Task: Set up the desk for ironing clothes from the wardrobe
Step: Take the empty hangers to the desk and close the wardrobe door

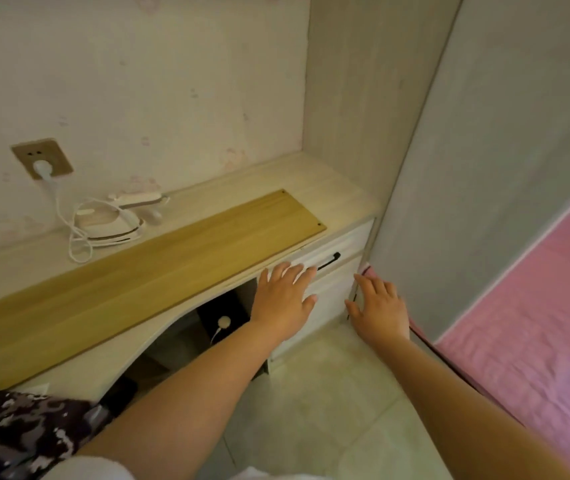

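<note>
- At the near left corner of the desk (328, 188) you have a dark patterned cloth (23, 434) with pale specks lying over the edge.
- On the wall above the desk's far left edge, a white plug (41, 167) sits in the socket (41, 158), and its white cord (68, 233) drops to the desk top and loops there.
- The small white iron (110, 225) rests on the desk near the far edge, left of centre, with the cord coiled just beside it.
- A yellow wooden board (145, 275) lies flat along the desk's front edge, running from the near left toward the far right end.
- Your left hand (285, 297) reaches forward with the fingers straight and spread wide, holding nothing, at the desk's front edge by the board's right part; the fingertips lie close to the black drawer handle (328, 261), and you cannot tell whether they touch it.
- Your right hand (378, 306) is also spread flat and holds nothing, at the lower edge of the grey wardrobe door (484, 168), just right of the drawers; contact with the door is unclear.
- A pink bedcover (536, 323) fills the far right.
</note>
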